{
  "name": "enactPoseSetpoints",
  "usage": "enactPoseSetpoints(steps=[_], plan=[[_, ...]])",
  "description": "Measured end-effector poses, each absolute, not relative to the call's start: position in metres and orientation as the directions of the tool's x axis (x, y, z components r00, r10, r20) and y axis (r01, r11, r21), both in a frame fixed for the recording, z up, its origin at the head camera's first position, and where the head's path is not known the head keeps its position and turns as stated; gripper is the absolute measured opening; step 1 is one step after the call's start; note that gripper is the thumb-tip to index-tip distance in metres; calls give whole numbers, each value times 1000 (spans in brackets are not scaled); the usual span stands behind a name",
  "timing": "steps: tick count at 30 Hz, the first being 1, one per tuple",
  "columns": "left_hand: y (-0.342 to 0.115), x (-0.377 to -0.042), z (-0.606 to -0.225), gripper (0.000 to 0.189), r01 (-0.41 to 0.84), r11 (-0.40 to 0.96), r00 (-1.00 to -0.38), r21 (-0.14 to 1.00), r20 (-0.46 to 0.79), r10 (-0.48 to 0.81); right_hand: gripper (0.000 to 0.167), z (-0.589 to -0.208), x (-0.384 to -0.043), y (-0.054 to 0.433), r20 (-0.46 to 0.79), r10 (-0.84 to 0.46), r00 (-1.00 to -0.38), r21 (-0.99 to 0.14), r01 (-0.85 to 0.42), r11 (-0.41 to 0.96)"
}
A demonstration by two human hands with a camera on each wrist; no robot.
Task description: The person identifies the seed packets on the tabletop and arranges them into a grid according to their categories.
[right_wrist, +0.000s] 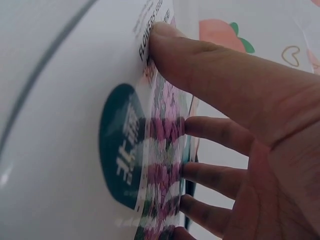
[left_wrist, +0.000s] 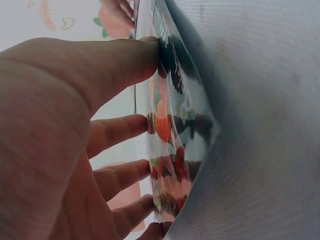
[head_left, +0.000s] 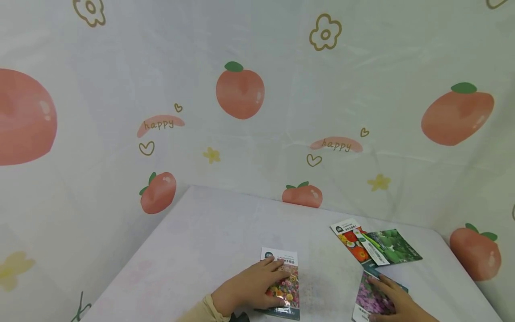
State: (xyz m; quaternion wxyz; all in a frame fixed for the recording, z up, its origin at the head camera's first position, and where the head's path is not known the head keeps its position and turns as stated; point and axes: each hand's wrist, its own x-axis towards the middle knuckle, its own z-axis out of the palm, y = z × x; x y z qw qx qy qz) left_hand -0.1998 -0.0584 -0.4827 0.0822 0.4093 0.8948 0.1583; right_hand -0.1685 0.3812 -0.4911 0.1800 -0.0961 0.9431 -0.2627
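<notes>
A flower seed packet (head_left: 289, 286) with mixed blooms lies near the front middle of the table. My left hand (head_left: 259, 284) rests on its face, and in the left wrist view the thumb and fairly straight fingertips touch the glossy surface (left_wrist: 175, 100). To the right, my right hand (head_left: 396, 302) touches a purple-flower seed packet (head_left: 374, 297); in the right wrist view thumb and spread fingertips lie on its printed face (right_wrist: 165, 130). Behind it, a green-leaf packet (head_left: 396, 246) overlaps a packet with orange and red flowers (head_left: 356, 243).
The white table (head_left: 209, 232) has a back edge against a hanging white cloth (head_left: 273, 147) printed with peaches, hearts and flowers. The same cloth closes off the left and right sides. A dark object (head_left: 240, 317) shows under my left wrist.
</notes>
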Motion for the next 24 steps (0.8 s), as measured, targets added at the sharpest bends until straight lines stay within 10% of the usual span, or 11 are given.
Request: enactPoseSetpoints(steps=[24], plan=[[-59,-199,-484,67,708,620,-654,338,-16,756,87,-491,-167,377,-269,-316,-910,-534,-132,835]])
